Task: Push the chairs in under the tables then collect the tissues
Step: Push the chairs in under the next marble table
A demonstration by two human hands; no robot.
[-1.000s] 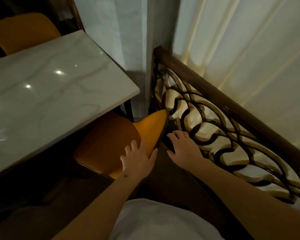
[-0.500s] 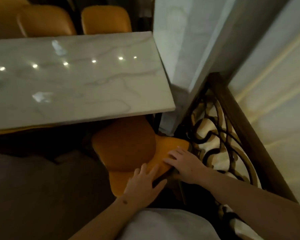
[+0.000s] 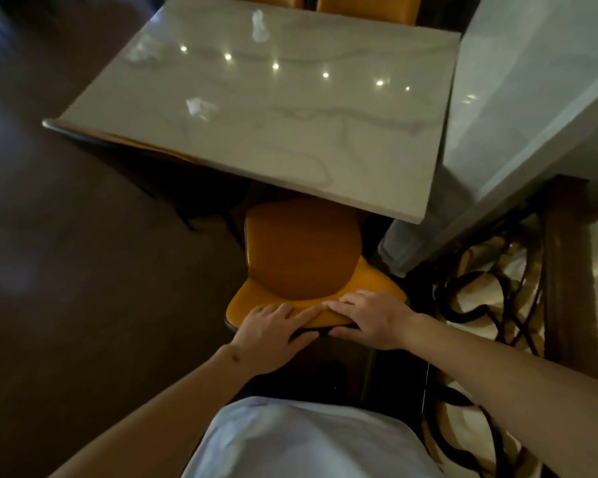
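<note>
An orange chair [image 3: 301, 257] stands at the near edge of the marble table [image 3: 325, 132], its seat partly under the tabletop. My left hand [image 3: 270, 331] and my right hand [image 3: 370, 320] both grip the top edge of its backrest, fingers over the front, side by side. Three crumpled white tissues lie on the table: one near the front left [image 3: 201, 108], one at the far left [image 3: 144, 53], one at the far middle [image 3: 259, 26].
Two more orange chairs [image 3: 366, 8] stand at the table's far side. A pale marble pillar [image 3: 518, 108] rises right of the table. A dark ornate railing [image 3: 563, 270] runs along the right. Dark floor [image 3: 66, 270] spreads to the left.
My view has swung left to face the table squarely. Both hands moved from resting near the chair back to gripping its top edge, and the chair now sits straight to the table.
</note>
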